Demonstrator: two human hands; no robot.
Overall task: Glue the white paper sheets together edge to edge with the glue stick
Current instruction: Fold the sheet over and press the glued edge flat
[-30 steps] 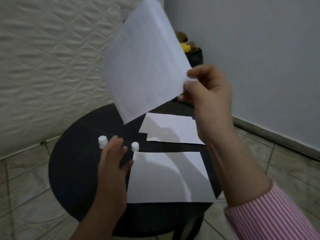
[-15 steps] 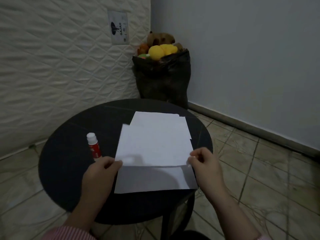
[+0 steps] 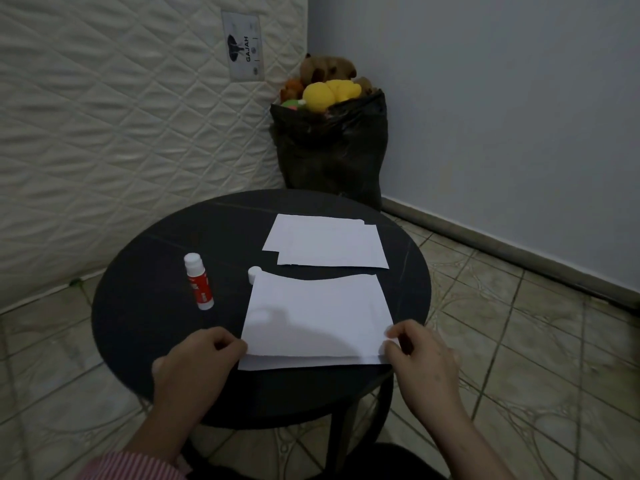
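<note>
A white paper sheet [image 3: 317,313] lies on top of another sheet whose near edge [image 3: 304,362] sticks out below it, at the front of the round black table [image 3: 149,306]. My left hand [image 3: 197,365] pinches the top sheet's near left corner. My right hand [image 3: 420,355] pinches its near right corner. A red and white glue stick [image 3: 199,286] lies to the left of the sheets. A small white cap [image 3: 254,273] stands at the top sheet's far left corner. More white sheets [image 3: 329,244] lie stacked at the table's far side.
A black bag [image 3: 332,154] full of plush toys stands on the floor in the corner behind the table. A quilted mattress [image 3: 121,116] leans against the wall on the left. Tiled floor surrounds the table.
The sheet that my right hand held up in the air has come down onto the near sheet. Both hands have pulled it toward me, off the far stack.
</note>
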